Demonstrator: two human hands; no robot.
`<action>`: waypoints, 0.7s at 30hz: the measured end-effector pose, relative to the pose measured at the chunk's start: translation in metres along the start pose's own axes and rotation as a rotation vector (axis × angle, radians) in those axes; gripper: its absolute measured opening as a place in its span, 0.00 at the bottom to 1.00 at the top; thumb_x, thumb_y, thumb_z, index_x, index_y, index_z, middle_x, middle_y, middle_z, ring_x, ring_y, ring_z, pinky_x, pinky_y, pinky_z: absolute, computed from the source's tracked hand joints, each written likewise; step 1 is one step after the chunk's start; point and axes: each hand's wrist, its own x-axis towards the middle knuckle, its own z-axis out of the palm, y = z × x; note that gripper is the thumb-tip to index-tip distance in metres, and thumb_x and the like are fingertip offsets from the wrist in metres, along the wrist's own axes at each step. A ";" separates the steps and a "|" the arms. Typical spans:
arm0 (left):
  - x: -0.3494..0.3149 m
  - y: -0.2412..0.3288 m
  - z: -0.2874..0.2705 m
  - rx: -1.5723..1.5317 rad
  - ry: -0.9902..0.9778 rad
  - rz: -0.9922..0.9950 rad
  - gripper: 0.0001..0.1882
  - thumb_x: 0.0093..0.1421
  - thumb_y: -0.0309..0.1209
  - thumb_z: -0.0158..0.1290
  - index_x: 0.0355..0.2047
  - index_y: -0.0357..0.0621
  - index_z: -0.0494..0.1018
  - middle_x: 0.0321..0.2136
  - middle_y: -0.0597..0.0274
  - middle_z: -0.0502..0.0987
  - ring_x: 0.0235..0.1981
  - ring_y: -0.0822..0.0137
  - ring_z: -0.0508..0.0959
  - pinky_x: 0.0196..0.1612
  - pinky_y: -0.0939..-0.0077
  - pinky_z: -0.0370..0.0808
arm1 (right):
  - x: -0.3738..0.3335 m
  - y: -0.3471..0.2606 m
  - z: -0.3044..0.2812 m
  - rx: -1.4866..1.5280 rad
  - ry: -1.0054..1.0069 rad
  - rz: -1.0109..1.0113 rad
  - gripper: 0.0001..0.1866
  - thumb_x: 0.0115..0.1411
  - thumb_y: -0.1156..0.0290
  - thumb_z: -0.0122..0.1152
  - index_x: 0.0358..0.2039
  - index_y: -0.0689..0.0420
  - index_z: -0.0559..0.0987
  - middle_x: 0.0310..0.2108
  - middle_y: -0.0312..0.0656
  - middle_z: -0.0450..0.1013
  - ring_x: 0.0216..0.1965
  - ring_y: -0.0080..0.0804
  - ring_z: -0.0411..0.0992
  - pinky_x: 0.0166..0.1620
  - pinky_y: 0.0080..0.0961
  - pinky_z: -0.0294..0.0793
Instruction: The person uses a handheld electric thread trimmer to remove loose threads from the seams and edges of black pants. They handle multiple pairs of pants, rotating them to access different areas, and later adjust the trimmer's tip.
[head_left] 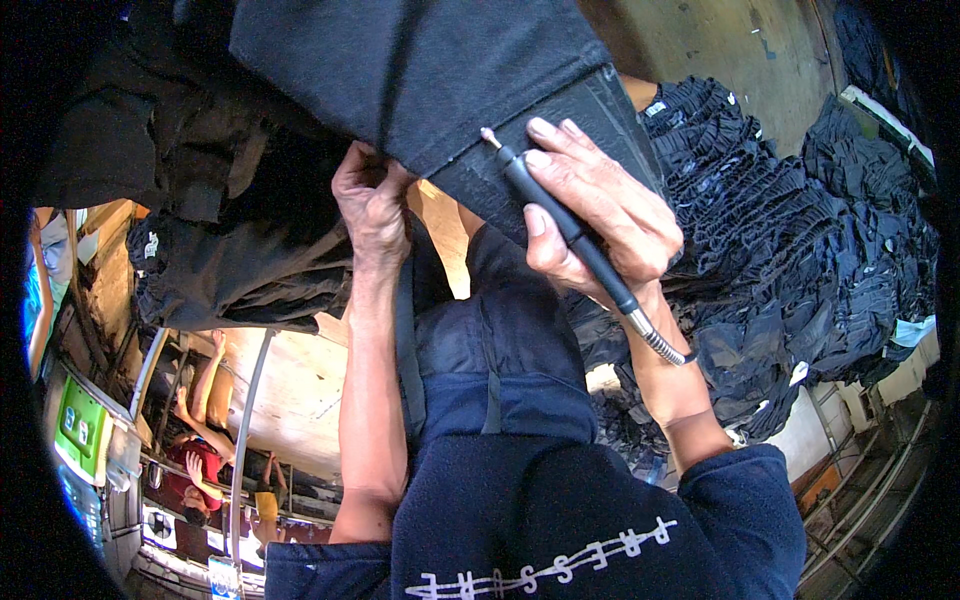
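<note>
My left hand point(372, 210) pinches the lower edge of a dark garment point(430, 75), thumb and fingers closed on the cloth. In my right hand point(615, 215) is a black pen-shaped tool point(565, 220) with a small metal tip and a spring-like cord sleeve at its rear. The tip points up and left, over the seam line of a smooth dark band point(580, 125) at the garment's edge. Whether the tip touches the cloth, I cannot tell. My right fingers wrap the tool's shaft, in front of the band.
To the right lies a big heap of dark gathered garments point(790, 240). More dark cloth point(240, 270) is piled at the left. Beyond it, at the lower left, are a person in red point(195, 470), a green panel point(80, 420) and grey metal poles point(250, 430).
</note>
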 end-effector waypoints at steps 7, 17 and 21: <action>0.000 0.002 0.001 0.027 0.010 0.002 0.22 0.64 0.25 0.69 0.58 0.41 0.78 0.52 0.60 0.85 0.49 0.64 0.86 0.55 0.66 0.82 | -0.001 0.002 -0.001 -0.028 0.071 0.033 0.16 0.53 0.78 0.71 0.44 0.66 0.87 0.39 0.51 0.86 0.48 0.51 0.87 0.59 0.49 0.85; 0.001 -0.001 -0.001 -0.023 -0.007 0.009 0.22 0.64 0.24 0.69 0.57 0.42 0.78 0.52 0.61 0.85 0.49 0.63 0.86 0.54 0.66 0.83 | -0.002 0.002 -0.003 -0.074 0.121 0.070 0.16 0.56 0.79 0.66 0.44 0.74 0.86 0.42 0.63 0.85 0.50 0.55 0.86 0.61 0.51 0.82; 0.001 -0.001 -0.002 -0.022 -0.013 0.014 0.22 0.64 0.23 0.68 0.58 0.42 0.77 0.53 0.60 0.85 0.50 0.63 0.85 0.56 0.65 0.83 | -0.003 0.003 -0.004 -0.074 0.134 0.091 0.17 0.57 0.79 0.66 0.46 0.74 0.86 0.44 0.64 0.84 0.52 0.54 0.85 0.62 0.51 0.81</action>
